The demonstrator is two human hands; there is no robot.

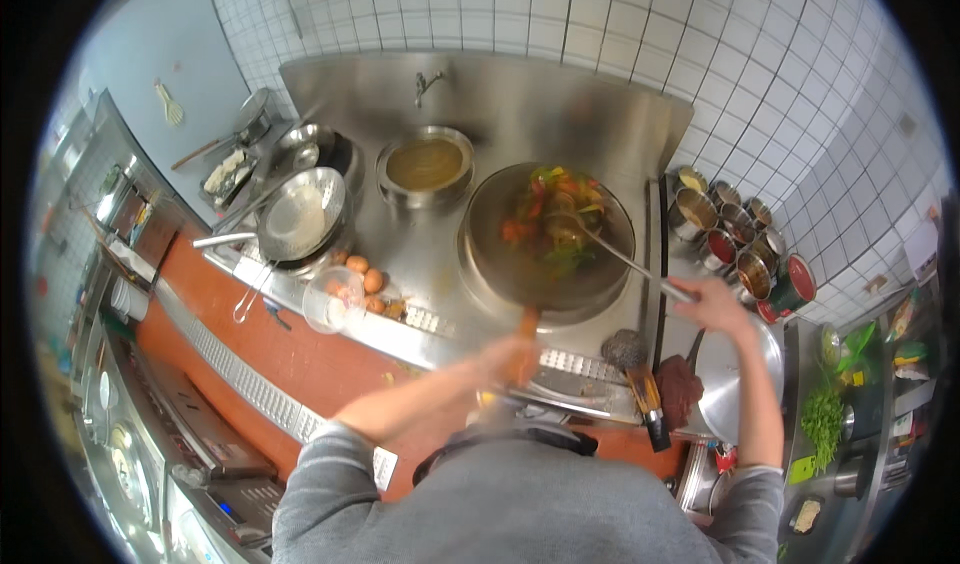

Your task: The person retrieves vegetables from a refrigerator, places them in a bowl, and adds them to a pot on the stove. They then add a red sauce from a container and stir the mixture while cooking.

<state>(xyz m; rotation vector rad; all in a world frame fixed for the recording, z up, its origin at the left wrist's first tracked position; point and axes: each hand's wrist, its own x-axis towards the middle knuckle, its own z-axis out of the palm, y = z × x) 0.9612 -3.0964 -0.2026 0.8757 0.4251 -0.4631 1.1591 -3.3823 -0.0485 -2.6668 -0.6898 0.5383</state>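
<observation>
My left hand (511,358) is closed around the wooden handle (528,324) of a large wok (495,264) on the stainless-steel range. Chopped vegetables (566,204), red, green and yellow, lie in the wok and look blurred. In my right hand (709,303) is the grip of a long metal ladle (626,259). Its bowl is down among the vegetables, partly hidden by them. A scrubbing brush (628,354) with a worn handle lies on the counter's front edge, between my hands. Beside it is a dark red cloth (679,390).
A pot of brownish liquid (425,165) stands behind and left of the wok. Further left are a perforated strainer (304,215), brown eggs (373,280) and a clear plastic tub (334,300). Several seasoning containers (721,247) crowd the right, above a round metal lid (739,376).
</observation>
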